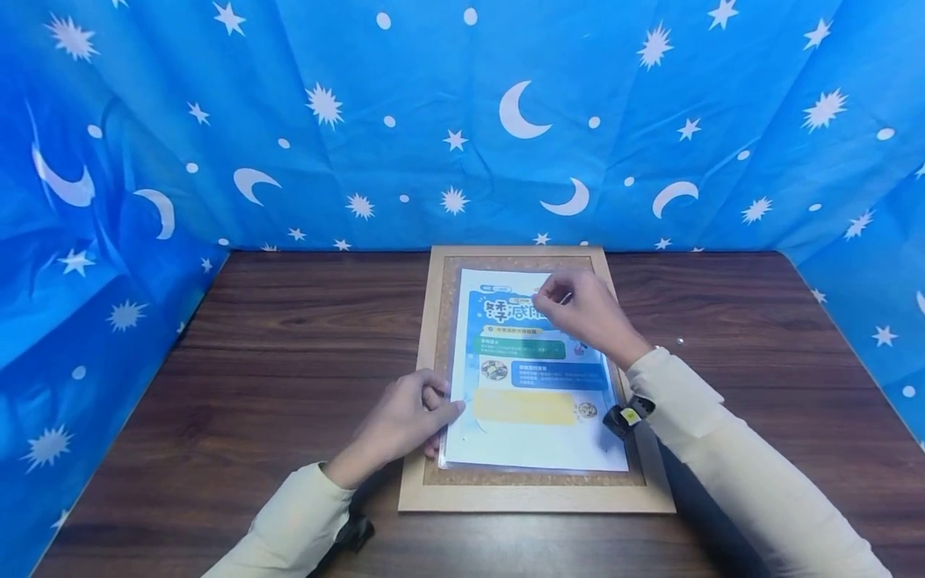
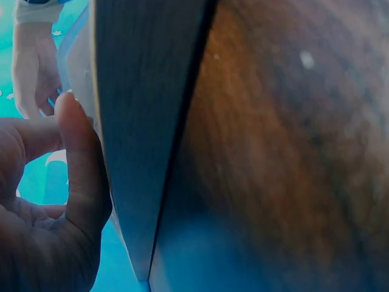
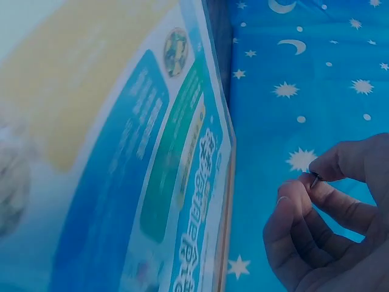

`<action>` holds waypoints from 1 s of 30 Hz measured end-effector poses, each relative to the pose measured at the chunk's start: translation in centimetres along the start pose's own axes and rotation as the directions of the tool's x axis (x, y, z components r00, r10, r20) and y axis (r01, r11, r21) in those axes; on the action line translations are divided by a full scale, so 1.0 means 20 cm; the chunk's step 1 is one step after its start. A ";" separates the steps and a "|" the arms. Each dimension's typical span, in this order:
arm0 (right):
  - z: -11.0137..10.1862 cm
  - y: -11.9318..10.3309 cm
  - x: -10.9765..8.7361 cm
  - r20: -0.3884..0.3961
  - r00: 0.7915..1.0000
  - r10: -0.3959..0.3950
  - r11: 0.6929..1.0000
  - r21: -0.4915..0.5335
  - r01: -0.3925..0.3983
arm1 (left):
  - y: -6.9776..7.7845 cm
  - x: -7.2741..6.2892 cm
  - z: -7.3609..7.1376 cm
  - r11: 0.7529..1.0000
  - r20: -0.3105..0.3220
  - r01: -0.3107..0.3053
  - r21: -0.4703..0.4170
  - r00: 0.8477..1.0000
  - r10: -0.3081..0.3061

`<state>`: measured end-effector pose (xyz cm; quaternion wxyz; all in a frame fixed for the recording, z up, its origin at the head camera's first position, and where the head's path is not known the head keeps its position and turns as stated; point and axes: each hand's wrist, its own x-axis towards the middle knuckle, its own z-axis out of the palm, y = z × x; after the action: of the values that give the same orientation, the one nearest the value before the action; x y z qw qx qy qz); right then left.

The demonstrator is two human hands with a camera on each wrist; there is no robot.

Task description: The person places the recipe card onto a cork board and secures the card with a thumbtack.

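A laminated poster with blue, green and yellow blocks lies over a cork board in a pale wooden frame. My left hand holds the poster's lower left edge, thumb on its face and the other fingers curled beside it. In the left wrist view, thumb and finger meet at the poster's edge, next to the frame's side. Over the poster's upper right part, my right hand pinches a small metal thumbtack between thumb and fingertips. That hand hides the right end of the poster's title.
A small shiny piece lies on the dark wooden table to the right of the frame. Blue cloth with white stars and moons hangs behind the table and along both sides.
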<state>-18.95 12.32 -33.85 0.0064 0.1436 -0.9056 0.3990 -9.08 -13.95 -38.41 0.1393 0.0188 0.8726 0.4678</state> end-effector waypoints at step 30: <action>0.31 -0.11 0.44 0.231 0.951 0.204 0.916 0.297 -0.269 | 0.05 -0.08 -0.04 0.894 -0.024 -0.217 0.391 0.969 0.245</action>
<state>-26.11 4.19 -35.43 -0.1544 0.0701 -0.8343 0.5246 -7.80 -14.23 -36.84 0.0446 0.1323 0.9435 0.3005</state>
